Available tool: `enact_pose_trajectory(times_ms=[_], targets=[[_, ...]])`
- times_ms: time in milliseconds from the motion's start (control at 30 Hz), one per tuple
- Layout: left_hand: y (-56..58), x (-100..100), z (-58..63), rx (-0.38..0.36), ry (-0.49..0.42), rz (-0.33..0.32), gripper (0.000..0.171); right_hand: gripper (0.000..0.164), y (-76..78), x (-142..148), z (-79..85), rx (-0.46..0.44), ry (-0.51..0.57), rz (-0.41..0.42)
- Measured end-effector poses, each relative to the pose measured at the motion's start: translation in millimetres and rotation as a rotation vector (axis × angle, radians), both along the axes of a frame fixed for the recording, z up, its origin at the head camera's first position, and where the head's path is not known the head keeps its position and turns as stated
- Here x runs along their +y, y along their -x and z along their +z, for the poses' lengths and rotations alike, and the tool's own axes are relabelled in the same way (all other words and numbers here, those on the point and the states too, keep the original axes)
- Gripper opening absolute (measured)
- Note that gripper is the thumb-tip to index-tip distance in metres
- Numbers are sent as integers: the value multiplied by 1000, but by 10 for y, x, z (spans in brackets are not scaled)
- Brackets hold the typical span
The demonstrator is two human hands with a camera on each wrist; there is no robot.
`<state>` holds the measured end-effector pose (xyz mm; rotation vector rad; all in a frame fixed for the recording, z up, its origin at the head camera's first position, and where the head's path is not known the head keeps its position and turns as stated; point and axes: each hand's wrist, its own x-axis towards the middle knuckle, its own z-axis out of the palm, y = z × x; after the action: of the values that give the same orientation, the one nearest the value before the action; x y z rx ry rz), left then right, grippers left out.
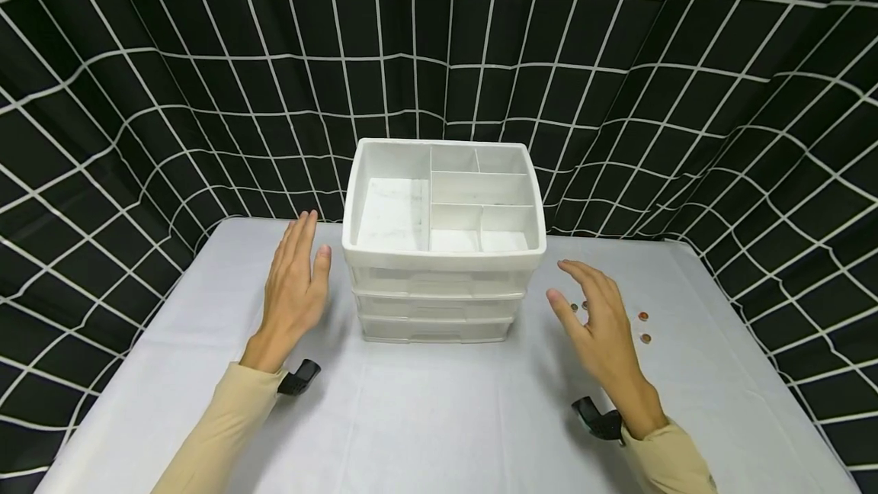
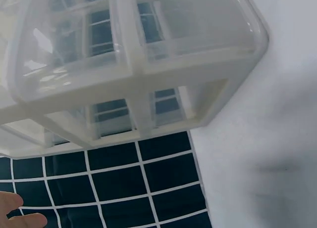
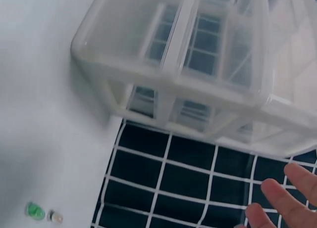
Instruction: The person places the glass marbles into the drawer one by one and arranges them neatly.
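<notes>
A white plastic drawer unit (image 1: pixel 444 259) stands in the middle of the table, three shallow drawers under a divided open top tray. To its left my left hand (image 1: pixel 293 280) hovers with straight fingers and holds nothing. On the other side my right hand (image 1: pixel 604 326) is held up, fingers loosely bent, thumb apart and nothing in its grasp. Several small round pieces lie near the right hand, among them a reddish one (image 1: pixel 643 316) and a brownish one (image 1: pixel 645 338). The right wrist view shows a green piece (image 3: pixel 34 211) beside a pale one (image 3: pixel 55 217).
A white cloth (image 1: pixel 425 418) covers the table. Black curtains with a white grid (image 1: pixel 411 44) hang behind it and along both sides. The top tray has one large compartment (image 1: pixel 392 212) at left and several smaller ones at right. Each wrist carries a black camera mount (image 1: pixel 299 378).
</notes>
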<state>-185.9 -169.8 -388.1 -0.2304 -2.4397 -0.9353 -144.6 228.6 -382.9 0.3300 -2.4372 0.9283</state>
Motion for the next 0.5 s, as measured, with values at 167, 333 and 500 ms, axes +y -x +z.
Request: enact_pose_trajectory(times_ms=[167,333,500], targets=[[-24,32,57,59,-22,-1,55,42,-79,-118,-14,33,36,22],[-58,76,149,97,-37,-8,55,46,-123,-247,-50,148,66,72],[-71,117,225,111,-62,-20,54,45,-156,-380,-70,167,88,116]])
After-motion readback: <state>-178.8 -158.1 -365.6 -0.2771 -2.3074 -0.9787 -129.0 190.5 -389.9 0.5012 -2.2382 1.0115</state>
